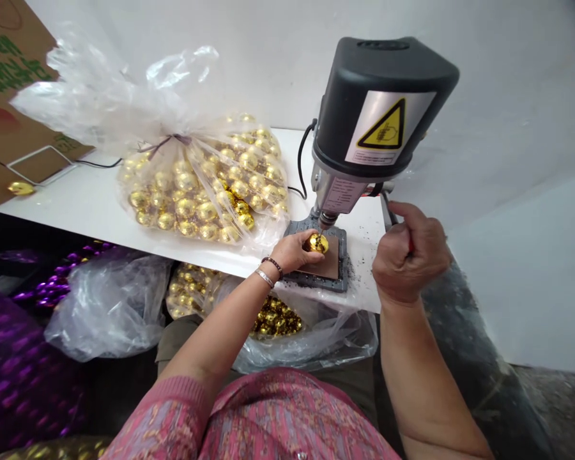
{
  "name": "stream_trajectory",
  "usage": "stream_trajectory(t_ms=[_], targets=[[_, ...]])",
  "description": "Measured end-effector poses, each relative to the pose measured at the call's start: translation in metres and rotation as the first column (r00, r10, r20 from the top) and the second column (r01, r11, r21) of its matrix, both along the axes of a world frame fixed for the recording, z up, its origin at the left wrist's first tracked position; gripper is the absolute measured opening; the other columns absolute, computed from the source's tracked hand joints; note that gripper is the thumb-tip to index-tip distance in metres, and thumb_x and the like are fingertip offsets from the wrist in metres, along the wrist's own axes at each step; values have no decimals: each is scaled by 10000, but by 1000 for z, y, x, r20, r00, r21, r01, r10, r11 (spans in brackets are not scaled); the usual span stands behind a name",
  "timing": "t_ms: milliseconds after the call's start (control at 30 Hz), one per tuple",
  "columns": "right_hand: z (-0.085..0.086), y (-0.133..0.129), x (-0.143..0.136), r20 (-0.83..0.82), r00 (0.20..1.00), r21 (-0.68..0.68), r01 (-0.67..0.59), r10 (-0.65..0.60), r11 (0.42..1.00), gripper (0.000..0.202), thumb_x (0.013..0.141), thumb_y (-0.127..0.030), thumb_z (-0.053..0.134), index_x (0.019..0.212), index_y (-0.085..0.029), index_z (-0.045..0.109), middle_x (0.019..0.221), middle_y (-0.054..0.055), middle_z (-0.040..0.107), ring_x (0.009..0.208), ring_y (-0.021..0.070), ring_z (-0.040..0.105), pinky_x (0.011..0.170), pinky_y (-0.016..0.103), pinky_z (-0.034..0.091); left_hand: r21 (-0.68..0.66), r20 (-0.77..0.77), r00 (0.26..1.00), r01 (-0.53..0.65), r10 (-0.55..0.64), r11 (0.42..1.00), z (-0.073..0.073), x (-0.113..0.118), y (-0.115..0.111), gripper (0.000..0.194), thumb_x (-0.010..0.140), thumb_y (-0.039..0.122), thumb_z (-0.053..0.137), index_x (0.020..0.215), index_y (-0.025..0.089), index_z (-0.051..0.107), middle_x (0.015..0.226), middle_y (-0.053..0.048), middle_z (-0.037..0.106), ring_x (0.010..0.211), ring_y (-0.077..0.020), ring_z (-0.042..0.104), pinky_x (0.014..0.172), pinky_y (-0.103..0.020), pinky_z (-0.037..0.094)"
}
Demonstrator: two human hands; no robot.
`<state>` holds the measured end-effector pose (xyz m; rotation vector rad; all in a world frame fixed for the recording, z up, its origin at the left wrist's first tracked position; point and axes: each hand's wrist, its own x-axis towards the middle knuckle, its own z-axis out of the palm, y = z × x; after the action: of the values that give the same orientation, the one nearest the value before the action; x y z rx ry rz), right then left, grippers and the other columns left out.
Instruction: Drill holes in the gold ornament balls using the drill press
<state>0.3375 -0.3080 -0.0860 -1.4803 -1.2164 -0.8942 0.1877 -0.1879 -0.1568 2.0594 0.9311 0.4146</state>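
My left hand [294,252] is closed around one side of a shiny gold ball [319,243], thumb and fingers pinching it. The ball sits on a brown board [326,263] over the grey base [341,281] of a bench drill press [383,108]. Just above the ball is the drill chuck [326,220], its bit pointing down at the ball; whether it has entered the surface I cannot tell. At the machine's right side my right hand [409,252] is wrapped round the feed lever [390,211], most of the grip hidden by the fingers.
A tied clear bag of gold balls [186,191] stands left on the white table [96,211]. Dark shavings [357,271] lie around the base. Below the edge, an open plastic bag [311,345] holds more gold balls. Purple balls [23,364] and a cardboard box [9,83] are at left.
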Motion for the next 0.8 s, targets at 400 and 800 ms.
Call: stream_trajectory(t_ms=[400,800], targets=[[-21,10,-1,-63,995,105,-69,76,992,332,883,-235,358,937,-186,682,754,40,623,678,118,573,652,279,458,-14,27,1000,12,-11,1000,-2,-1,-5,587,709,404,749,1258,227,640,949,6,716,821,-159,636,762,-249,492],[101,55,21,-368,920,141,-86,133,986,340,906,-202,425,681,-80,649,655,-1,587,650,34,526,667,220,340,-108,112,992,75,-63,991,15,-37,-23,590,714,354,762,1261,175,633,956,-21,705,832,-162,630,766,-259,503]])
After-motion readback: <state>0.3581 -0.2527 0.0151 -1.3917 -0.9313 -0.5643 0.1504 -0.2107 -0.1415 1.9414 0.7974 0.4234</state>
